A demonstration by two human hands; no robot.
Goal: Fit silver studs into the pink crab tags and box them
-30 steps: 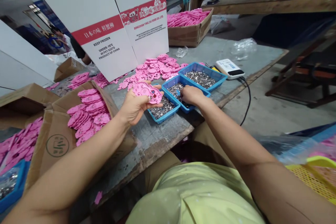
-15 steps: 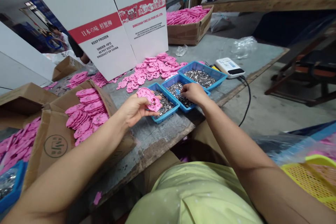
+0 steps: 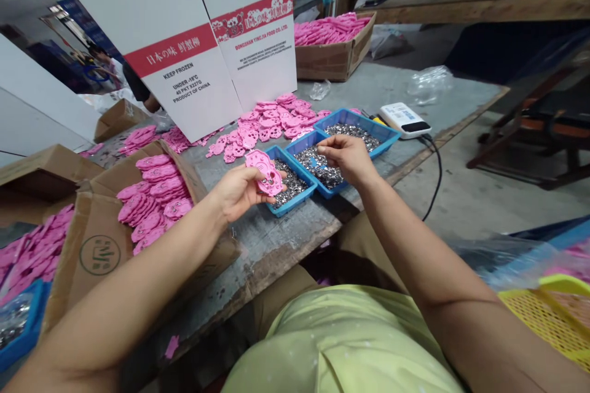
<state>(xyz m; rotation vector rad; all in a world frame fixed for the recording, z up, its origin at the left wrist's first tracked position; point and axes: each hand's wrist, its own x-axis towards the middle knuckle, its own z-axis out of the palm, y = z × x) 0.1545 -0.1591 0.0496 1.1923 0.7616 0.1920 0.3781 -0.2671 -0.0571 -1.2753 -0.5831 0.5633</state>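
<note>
My left hand (image 3: 239,191) grips a pink flat plastic piece with holes (image 3: 263,171) and holds it just above the nearest blue tray (image 3: 295,198) of small shiny metal parts. My right hand (image 3: 346,156) hovers over the middle blue tray (image 3: 300,146) with its fingertips pinched together; what they pinch is too small to make out. A third blue tray (image 3: 369,125) of metal parts lies behind it. Loose pink pieces (image 3: 271,118) are heaped on the grey table beyond the trays.
An open cardboard box (image 3: 96,245) of stacked pink pieces sits at my left. A tall white carton (image 3: 184,43) stands behind the heap. Farther back is another box of pink pieces (image 3: 334,49). A white device with a black cable (image 3: 404,119) lies at the table's right edge (image 3: 295,249). A yellow basket (image 3: 553,313) is at lower right.
My right hand has lifted out of the middle tray with its fingertips pinched. My left hand has lowered the pink piece slightly towards the nearest tray.
</note>
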